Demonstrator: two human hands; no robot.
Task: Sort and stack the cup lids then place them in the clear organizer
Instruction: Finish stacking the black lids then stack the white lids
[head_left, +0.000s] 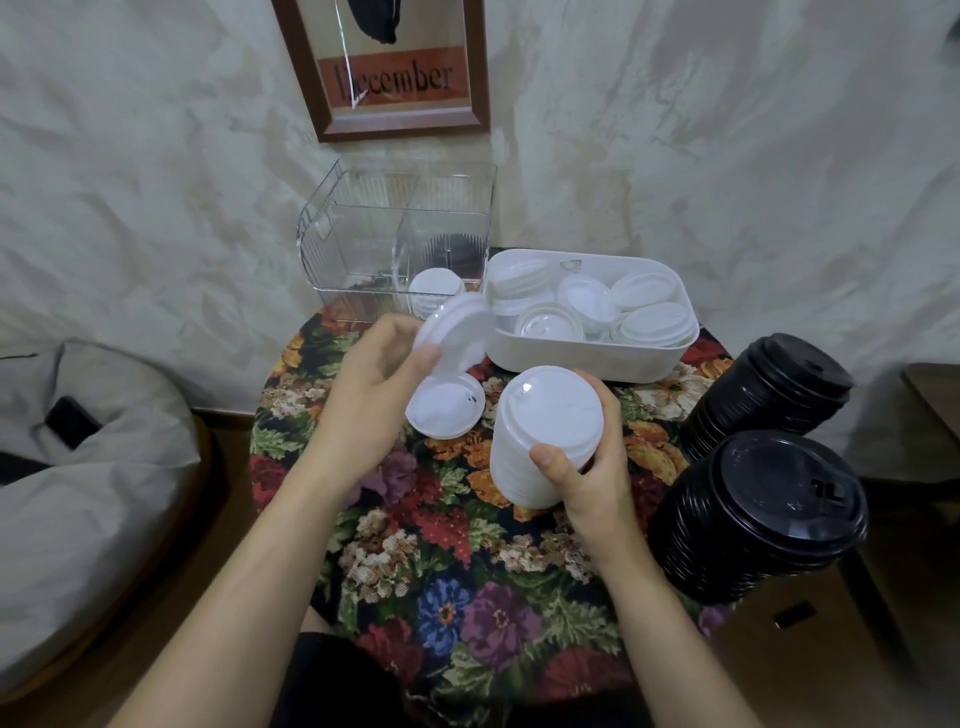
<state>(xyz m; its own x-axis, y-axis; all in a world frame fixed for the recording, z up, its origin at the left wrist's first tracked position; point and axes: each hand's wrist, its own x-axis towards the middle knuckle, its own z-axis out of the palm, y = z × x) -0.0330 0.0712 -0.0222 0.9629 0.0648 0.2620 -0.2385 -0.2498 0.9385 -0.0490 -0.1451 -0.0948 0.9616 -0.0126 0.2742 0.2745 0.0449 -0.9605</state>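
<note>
My right hand (592, 457) grips a tall stack of white lids (543, 431) above the floral table. My left hand (371, 395) holds two white lids: one tilted up (454, 330) near my thumb, one lower and face-up (445, 406). The clear organizer (363, 244) stands at the back of the table, with a small stack of white lids (435, 291) and some black lids (452, 252) in its right compartment. A white bin (571, 358) to its right holds several loose white lids.
Two tall stacks of black lids (769, 389) (763, 514) stand at the right edge of the round floral table (467, 561). A grey beanbag (78, 467) with a phone lies at the left. A framed picture (395, 78) leans on the wall behind.
</note>
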